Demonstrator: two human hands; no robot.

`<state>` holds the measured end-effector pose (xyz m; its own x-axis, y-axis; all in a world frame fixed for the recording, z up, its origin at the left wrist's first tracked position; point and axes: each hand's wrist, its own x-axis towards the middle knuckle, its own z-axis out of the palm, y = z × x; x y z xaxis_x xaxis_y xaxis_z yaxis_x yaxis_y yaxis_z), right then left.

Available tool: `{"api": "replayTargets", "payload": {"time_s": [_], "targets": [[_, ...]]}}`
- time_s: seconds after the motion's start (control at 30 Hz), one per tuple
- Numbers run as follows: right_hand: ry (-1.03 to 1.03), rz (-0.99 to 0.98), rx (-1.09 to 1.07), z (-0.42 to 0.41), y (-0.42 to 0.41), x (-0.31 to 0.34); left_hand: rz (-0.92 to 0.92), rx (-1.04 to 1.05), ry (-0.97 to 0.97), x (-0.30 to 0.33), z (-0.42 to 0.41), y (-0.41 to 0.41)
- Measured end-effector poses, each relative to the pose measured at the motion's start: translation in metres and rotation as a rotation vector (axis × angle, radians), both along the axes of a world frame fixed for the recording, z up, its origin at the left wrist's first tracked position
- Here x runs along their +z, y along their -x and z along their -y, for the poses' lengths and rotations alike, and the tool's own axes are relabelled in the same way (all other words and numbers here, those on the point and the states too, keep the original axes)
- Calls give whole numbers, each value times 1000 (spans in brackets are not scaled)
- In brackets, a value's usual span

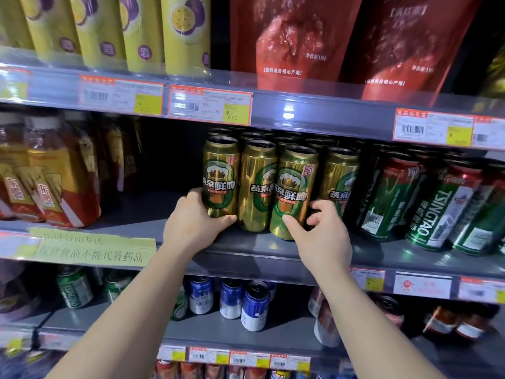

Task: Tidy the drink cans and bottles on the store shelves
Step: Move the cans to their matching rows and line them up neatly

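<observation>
Left hand (pixel 191 217): thumb and fingers curled round leftmost gold can (pixel 220 176); fingertips hidden behind it. Right hand (pixel 318 228): grips third gold can (pixel 293 192) low; rear rows dark, indistinct.

Upright gold cans (pixel 257 184) (mid-shelf)

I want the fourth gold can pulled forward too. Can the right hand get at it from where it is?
Probably yes: the right hand grips the third gold can right beside the fourth gold can, whose front is unblocked, but it must let go first.
</observation>
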<state>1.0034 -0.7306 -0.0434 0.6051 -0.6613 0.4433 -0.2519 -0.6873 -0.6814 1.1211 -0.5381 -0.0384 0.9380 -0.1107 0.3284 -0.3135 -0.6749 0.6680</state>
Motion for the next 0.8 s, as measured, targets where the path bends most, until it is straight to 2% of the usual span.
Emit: {"api": "replayTargets", "payload": {"time_s": [0.23, 0.57, 0.7, 0.8], "targets": [[23, 10, -29, 10, 9, 0, 82, 86, 17, -4, 8, 7], [47, 1, -52, 21, 8, -2, 103, 77, 5, -3, 9, 6], [-32, 153, -138, 37, 12, 5, 114, 67, -9, -5, 7, 4], [-107, -31, -50, 54, 11, 14, 136, 26, -28, -7, 5, 2]]}}
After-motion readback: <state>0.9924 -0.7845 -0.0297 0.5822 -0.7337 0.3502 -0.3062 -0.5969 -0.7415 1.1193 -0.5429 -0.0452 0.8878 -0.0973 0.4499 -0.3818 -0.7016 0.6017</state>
